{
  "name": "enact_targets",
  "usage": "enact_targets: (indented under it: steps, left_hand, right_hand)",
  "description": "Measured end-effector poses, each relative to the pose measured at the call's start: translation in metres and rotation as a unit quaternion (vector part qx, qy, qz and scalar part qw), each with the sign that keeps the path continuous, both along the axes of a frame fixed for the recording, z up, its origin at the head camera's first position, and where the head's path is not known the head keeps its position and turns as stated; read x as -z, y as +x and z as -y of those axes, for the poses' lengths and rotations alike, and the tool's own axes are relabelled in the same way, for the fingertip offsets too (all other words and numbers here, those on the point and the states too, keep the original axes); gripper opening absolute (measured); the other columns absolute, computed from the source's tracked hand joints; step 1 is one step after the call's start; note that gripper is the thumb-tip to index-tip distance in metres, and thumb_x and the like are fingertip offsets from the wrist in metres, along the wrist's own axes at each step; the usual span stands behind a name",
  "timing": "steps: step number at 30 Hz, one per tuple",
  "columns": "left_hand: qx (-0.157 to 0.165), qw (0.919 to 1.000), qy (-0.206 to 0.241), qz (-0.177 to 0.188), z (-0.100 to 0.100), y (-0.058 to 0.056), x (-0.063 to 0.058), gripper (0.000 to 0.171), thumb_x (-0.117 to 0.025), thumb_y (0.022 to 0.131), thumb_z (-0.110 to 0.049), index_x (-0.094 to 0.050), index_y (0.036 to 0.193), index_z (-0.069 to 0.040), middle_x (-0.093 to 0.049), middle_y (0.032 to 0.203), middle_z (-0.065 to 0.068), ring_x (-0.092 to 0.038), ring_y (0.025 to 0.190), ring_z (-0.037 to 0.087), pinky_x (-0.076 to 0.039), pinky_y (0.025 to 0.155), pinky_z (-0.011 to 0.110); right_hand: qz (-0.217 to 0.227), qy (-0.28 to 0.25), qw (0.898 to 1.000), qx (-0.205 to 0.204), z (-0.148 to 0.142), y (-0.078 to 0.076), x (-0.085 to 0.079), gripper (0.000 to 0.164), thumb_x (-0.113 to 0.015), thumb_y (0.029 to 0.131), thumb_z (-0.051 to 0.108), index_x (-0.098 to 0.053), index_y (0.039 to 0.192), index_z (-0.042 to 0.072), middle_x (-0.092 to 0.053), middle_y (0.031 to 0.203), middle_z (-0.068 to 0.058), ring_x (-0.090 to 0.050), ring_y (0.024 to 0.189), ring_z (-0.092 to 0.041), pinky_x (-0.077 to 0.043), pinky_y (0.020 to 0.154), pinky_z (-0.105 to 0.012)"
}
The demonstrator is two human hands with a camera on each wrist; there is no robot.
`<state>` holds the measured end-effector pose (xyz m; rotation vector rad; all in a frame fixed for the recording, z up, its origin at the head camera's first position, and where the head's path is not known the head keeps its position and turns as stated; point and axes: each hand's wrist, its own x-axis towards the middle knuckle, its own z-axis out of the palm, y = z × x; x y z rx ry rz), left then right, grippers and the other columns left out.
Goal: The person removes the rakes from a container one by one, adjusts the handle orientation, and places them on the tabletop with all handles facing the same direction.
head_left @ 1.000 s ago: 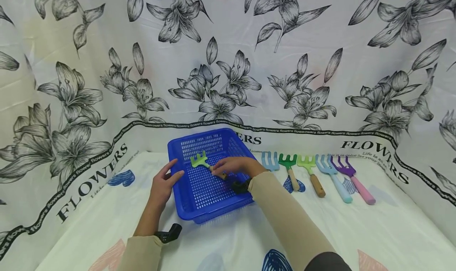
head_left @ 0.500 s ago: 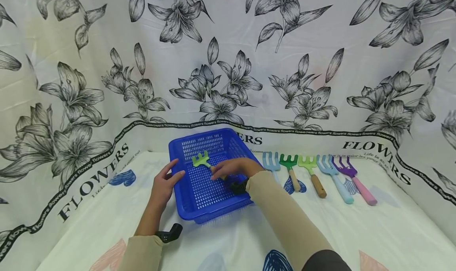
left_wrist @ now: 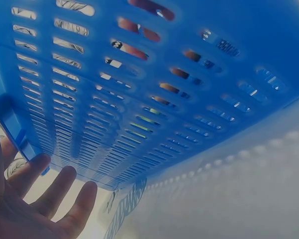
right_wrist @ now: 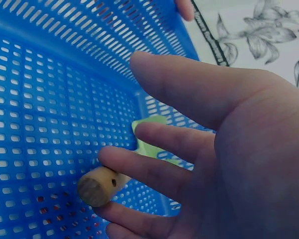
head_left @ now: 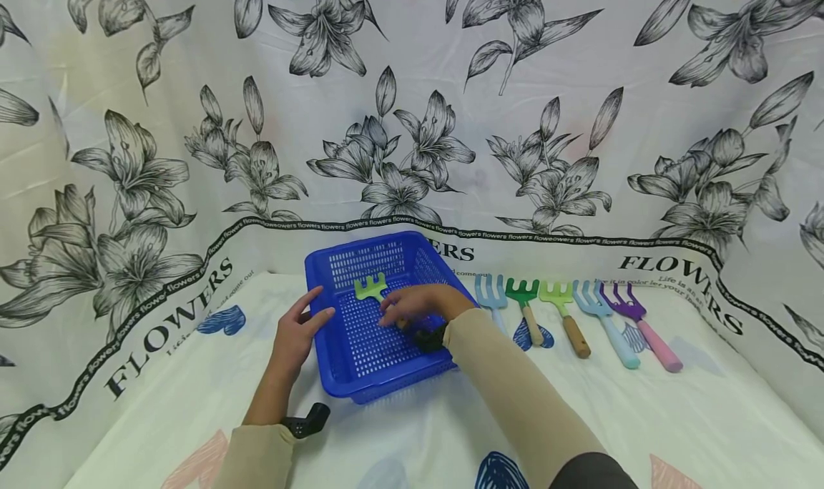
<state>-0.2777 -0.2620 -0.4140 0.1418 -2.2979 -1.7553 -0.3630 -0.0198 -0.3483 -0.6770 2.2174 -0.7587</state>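
Observation:
A blue plastic basket (head_left: pixel 360 389) sits tilted slightly on the cloth. My left hand (head_left: pixel 295 339) holds its left rim, thumb over the edge; in the left wrist view several fingers (left_wrist: pixel 64 191) extend below the rim. Inside the basket lies a small hand rake with light green tines (head_left: pixel 370 287) and a wooden handle (right_wrist: pixel 97 186). My right hand (head_left: pixel 415 303) is over that handle. In the right wrist view its thumb (right_wrist: pixel 179 84) stands apart and the loosely extended fingers lie about the handle without pinching it.
Right of the basket a row of several hand rakes lies on the cloth: a light blue one (head_left: pixel 492 296), a green one (head_left: pixel 528 314), a light green one (head_left: pixel 563 317), another blue one (head_left: pixel 608 324) and a purple one with a pink handle (head_left: pixel 644 328). A flowered curtain (head_left: pixel 412 117) hangs behind.
My right hand has loosened from the wooden handle, its fingers spreading. The light green rake's head has shifted a little to the right. My left hand stays at the rim.

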Motion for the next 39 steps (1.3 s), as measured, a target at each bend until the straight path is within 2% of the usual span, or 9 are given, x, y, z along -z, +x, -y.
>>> enact_targets:
  steps: [5,8,13,17,21,28,35,39]
  left_hand:
    - [-0.001,1.0,-0.002,-0.003,0.001,0.001,0.0,0.067,-0.065,0.092,-0.041,-0.039,0.15,-0.02,-0.035,0.152,0.016,-0.041,0.133,0.04,-0.04,0.101,0.055]
    - [-0.002,1.0,-0.003,-0.002,0.002,0.002,0.0,0.068,-0.065,0.092,-0.042,-0.039,0.15,-0.02,-0.034,0.153,0.016,-0.04,0.133,0.04,-0.04,0.102,0.055]
    - [0.0,1.0,-0.003,0.0,0.003,0.002,0.0,0.068,-0.064,0.092,-0.044,-0.038,0.151,-0.02,-0.034,0.153,0.016,-0.04,0.133,0.04,-0.039,0.102,0.056]
    - [0.002,1.0,-0.004,0.001,0.003,0.002,0.0,0.068,-0.064,0.092,-0.044,-0.038,0.151,-0.02,-0.034,0.152,0.017,-0.04,0.133,0.041,-0.039,0.102,0.056]
    - [0.002,1.0,-0.003,-0.003,0.002,0.002,-0.001,0.068,-0.065,0.092,-0.043,-0.039,0.15,-0.02,-0.035,0.152,0.018,-0.04,0.133,0.041,-0.039,0.101,0.056]
    - [0.008,1.0,-0.001,-0.006,0.001,0.0,-0.002,0.068,-0.065,0.092,-0.043,-0.039,0.15,-0.02,-0.034,0.153,0.016,-0.039,0.134,0.041,-0.038,0.102,0.056]
    - [0.007,1.0,-0.003,-0.006,0.001,0.001,-0.001,0.064,-0.063,0.094,-0.036,-0.038,0.151,-0.02,-0.032,0.154,0.015,-0.038,0.135,0.041,-0.038,0.103,0.057]
    - [0.006,1.0,-0.001,-0.003,0.0,0.001,-0.001,0.064,-0.063,0.094,-0.038,-0.038,0.151,-0.02,-0.032,0.154,0.016,-0.037,0.135,0.041,-0.038,0.103,0.057]
  right_hand:
    - [-0.018,-0.035,0.999,-0.002,-0.004,-0.002,-0.007,0.06,-0.066,0.092,0.035,-0.046,0.144,0.011,-0.057,0.127,-0.012,-0.059,0.111,-0.03,-0.038,0.105,-0.051]
    - [-0.036,-0.044,0.998,-0.009,-0.009,-0.002,-0.012,0.057,-0.066,0.092,0.034,-0.049,0.141,0.013,-0.06,0.12,-0.011,-0.058,0.111,-0.031,-0.038,0.105,-0.052]
    - [-0.055,-0.053,0.997,-0.016,-0.017,0.003,-0.024,0.055,-0.067,0.092,0.033,-0.05,0.14,0.014,-0.059,0.127,-0.008,-0.056,0.118,-0.034,-0.038,0.105,-0.052]
    - [-0.1,-0.054,0.993,-0.024,-0.024,0.004,-0.028,0.054,-0.068,0.091,0.027,-0.05,0.14,0.013,-0.062,0.124,-0.007,-0.058,0.116,-0.026,-0.044,0.101,-0.045]
    - [-0.163,-0.065,0.984,-0.021,-0.032,0.005,-0.027,0.05,-0.071,0.089,0.016,-0.054,0.136,0.01,-0.067,0.112,-0.003,-0.061,0.106,-0.017,-0.047,0.097,-0.039]
    - [-0.239,-0.083,0.966,0.055,-0.047,0.01,-0.023,0.035,-0.071,0.086,0.002,-0.065,0.12,0.006,-0.067,0.093,0.002,-0.063,0.094,-0.016,-0.051,0.089,-0.037]
    - [-0.303,-0.07,0.945,0.103,-0.055,0.017,-0.022,0.021,-0.073,0.087,0.011,-0.069,0.108,0.012,-0.067,0.093,0.002,-0.062,0.093,-0.016,-0.052,0.086,-0.036]
    - [-0.311,-0.083,0.94,0.114,-0.061,0.019,-0.022,0.025,-0.077,0.085,0.016,-0.068,0.108,0.014,-0.066,0.097,0.001,-0.062,0.093,-0.016,-0.053,0.084,-0.036]
